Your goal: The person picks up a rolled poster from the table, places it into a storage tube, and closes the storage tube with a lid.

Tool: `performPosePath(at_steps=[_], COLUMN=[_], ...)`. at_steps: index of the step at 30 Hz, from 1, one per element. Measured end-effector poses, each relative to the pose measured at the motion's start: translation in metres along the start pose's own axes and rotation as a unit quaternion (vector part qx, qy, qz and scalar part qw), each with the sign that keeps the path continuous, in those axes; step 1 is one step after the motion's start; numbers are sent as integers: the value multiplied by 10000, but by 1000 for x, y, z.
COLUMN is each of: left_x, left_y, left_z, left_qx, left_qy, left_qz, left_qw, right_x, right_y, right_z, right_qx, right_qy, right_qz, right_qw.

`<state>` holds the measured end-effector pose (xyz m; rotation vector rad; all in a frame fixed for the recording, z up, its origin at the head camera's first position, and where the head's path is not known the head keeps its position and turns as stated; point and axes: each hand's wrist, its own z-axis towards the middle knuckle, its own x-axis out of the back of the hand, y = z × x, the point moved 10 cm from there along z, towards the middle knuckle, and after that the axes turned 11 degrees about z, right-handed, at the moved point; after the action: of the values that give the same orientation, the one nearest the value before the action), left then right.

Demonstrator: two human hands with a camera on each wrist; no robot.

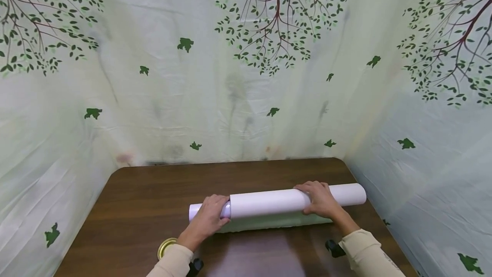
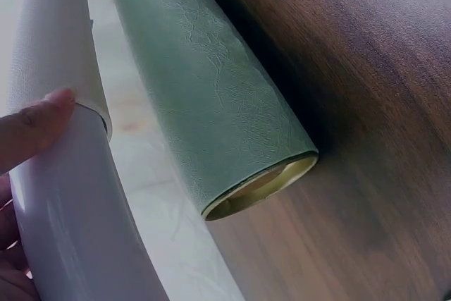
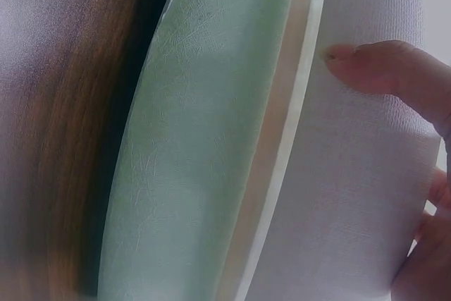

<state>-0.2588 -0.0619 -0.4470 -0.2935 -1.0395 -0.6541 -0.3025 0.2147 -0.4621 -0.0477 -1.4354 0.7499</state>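
At the left end of the white roll (image 1: 276,201), the left hand (image 1: 209,216) curls its fingers (image 2: 32,132) over the smooth inner tube where it sticks out from the textured outer wrap. Just nearer the person than that hand, a gold-rimmed lid (image 1: 166,247) sits on the brown worktop (image 1: 153,195). The white roll lies crosswise on the worktop, and a green leather-grained roll (image 2: 211,103) lies along its near side, touching it or nearly so. Toward the right end of the white roll, the right hand (image 1: 320,200) wraps over the top, fingers (image 3: 387,68) pressed on the textured surface. This looks like steadying or rolling the white sheet; the next move probably needs both hands turning evenly together.
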Motion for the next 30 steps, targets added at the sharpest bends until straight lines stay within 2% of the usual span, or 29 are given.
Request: performPosePath(at_steps=[5,11,15,21,30], left_x=[6,8,14,23,31], left_y=[1,-4,-11,-34,-75], left_z=[1,1,-2,-10,-30], left_qx=[-167,-78,47,506,1275], left_qy=[314,258,404,572,730], left_qz=[8,37,5,-58,-647], left_qw=[9994,9996,9992,9971,9870], right_x=[2,3,2,2,4], right_y=[0,0,2,4,7], right_z=[1,2,3,2,2], right_qx=[26,30,-7,-58,-176], right_qy=[60,77,75,129,97], right_qz=[-12,-103,-34,-26,180], right_qw=[10000,9999,10000,9999,9996])
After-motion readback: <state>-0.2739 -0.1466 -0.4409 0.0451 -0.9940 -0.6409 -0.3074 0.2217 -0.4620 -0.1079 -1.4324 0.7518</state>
